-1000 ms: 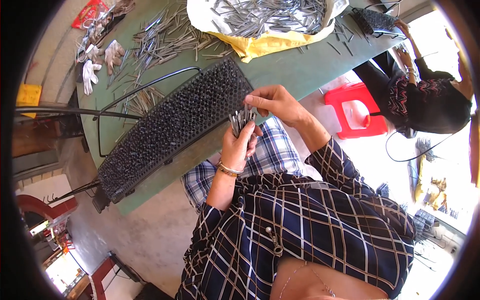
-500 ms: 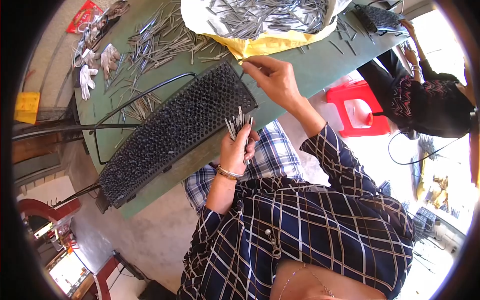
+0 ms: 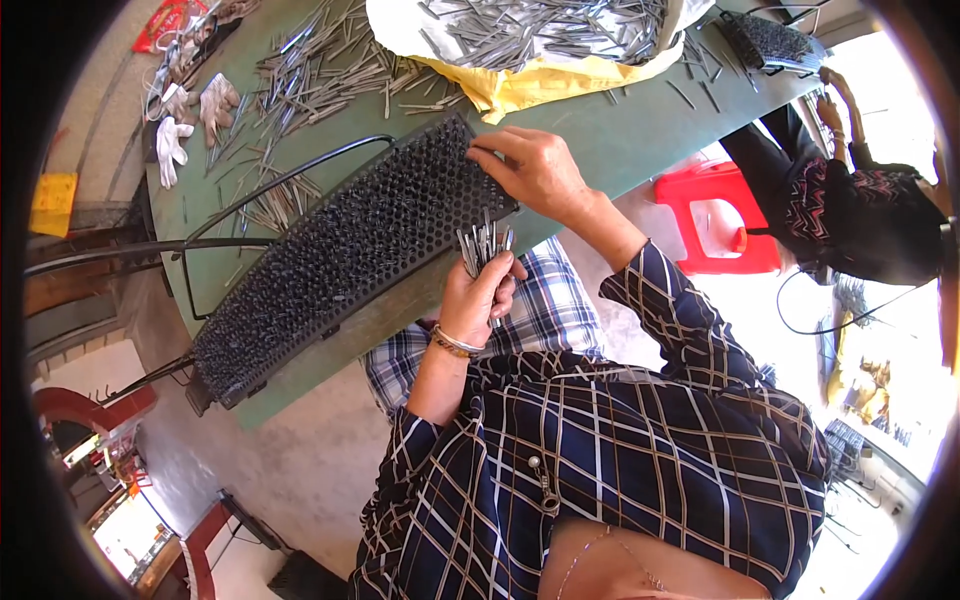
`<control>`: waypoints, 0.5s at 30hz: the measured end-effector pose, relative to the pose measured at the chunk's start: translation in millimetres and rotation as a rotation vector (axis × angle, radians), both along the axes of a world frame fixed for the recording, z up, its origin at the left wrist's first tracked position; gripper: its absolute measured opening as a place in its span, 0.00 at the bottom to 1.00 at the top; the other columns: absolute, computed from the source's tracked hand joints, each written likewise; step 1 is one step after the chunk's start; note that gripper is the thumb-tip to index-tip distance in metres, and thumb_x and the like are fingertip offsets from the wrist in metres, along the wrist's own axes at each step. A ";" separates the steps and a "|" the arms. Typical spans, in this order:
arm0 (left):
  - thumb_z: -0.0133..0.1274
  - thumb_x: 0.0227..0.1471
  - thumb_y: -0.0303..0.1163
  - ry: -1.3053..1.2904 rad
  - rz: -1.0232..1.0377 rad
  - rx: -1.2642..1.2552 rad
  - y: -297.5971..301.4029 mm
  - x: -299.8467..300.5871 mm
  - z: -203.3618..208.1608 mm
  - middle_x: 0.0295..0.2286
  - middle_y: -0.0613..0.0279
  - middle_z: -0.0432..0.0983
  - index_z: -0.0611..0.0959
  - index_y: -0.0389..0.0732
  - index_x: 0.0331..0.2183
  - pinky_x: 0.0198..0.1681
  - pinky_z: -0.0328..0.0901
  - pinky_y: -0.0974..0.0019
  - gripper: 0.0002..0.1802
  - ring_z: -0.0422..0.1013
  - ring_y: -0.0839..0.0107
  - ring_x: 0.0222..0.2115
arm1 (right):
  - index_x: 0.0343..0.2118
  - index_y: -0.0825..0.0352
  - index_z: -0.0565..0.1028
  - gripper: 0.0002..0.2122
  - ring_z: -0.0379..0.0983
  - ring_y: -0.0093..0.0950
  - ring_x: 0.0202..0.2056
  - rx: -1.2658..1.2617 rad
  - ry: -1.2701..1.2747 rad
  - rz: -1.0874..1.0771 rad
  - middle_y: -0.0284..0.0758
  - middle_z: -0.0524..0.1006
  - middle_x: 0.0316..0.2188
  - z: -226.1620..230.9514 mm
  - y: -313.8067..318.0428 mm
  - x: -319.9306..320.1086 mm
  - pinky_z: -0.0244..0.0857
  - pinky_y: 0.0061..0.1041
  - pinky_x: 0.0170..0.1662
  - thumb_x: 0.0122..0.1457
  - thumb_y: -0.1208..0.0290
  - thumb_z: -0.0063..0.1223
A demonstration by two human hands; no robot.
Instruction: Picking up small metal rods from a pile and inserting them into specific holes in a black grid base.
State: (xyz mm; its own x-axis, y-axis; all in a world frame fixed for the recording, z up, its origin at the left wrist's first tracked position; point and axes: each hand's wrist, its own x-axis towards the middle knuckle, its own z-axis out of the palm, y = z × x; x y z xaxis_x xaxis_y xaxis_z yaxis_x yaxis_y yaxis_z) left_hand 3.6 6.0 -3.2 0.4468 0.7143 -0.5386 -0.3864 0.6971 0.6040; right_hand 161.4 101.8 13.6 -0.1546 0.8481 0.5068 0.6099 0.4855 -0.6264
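Observation:
A long, curved black rack [image 3: 320, 270] full of round holes lies slantwise on the green table. Dark pins stand in most of its holes; those near its right end look bare. My left hand [image 3: 482, 298] is closed around a bundle of thin metal rods [image 3: 484, 240], their tips fanned upward beside the rack's near edge. Over the rack's right end, my right hand [image 3: 535, 172] has thumb and forefinger pinched together. Whatever lies between those fingertips is hidden or too small to make out.
Loose metal rods [image 3: 330, 75] lie scattered behind the rack. A white and yellow sack [image 3: 530, 85] holds many more. Gloves [image 3: 170, 150] lie at the far left. A co-worker [image 3: 850, 200] sits at right by another rack [image 3: 770, 42] and a red stool [image 3: 715, 215].
My right hand has come down and slightly left, from above the rack's corner onto its right end. My left hand stays closed on the rods, almost in place.

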 end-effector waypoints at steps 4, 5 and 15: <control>0.50 0.53 0.31 0.011 -0.013 0.035 -2.2 -2.9 0.2 0.24 0.61 0.71 0.72 0.40 0.35 0.11 0.50 0.82 0.08 0.56 0.86 0.14 | 0.28 0.66 0.78 0.06 0.72 0.34 0.23 0.019 -0.027 -0.007 0.34 0.73 0.24 -0.8 -1.8 -3.5 0.66 0.29 0.26 0.48 0.70 0.59; 0.51 0.53 0.31 0.007 -0.020 0.047 -2.2 -2.8 1.4 0.24 0.61 0.71 0.72 0.40 0.35 0.11 0.50 0.82 0.08 0.56 0.86 0.14 | 0.28 0.66 0.78 0.06 0.72 0.34 0.23 0.023 -0.030 -0.005 0.34 0.73 0.24 0.3 -2.6 -3.0 0.66 0.29 0.26 0.48 0.70 0.59; 0.53 0.52 0.32 0.006 0.005 0.068 -2.2 -3.0 4.9 0.23 0.61 0.72 0.72 0.40 0.36 0.11 0.50 0.81 0.10 0.56 0.87 0.13 | 0.27 0.67 0.79 0.07 0.72 0.33 0.24 -0.045 -0.060 -0.073 0.35 0.74 0.26 -5.3 -8.6 -5.4 0.65 0.27 0.27 0.48 0.69 0.60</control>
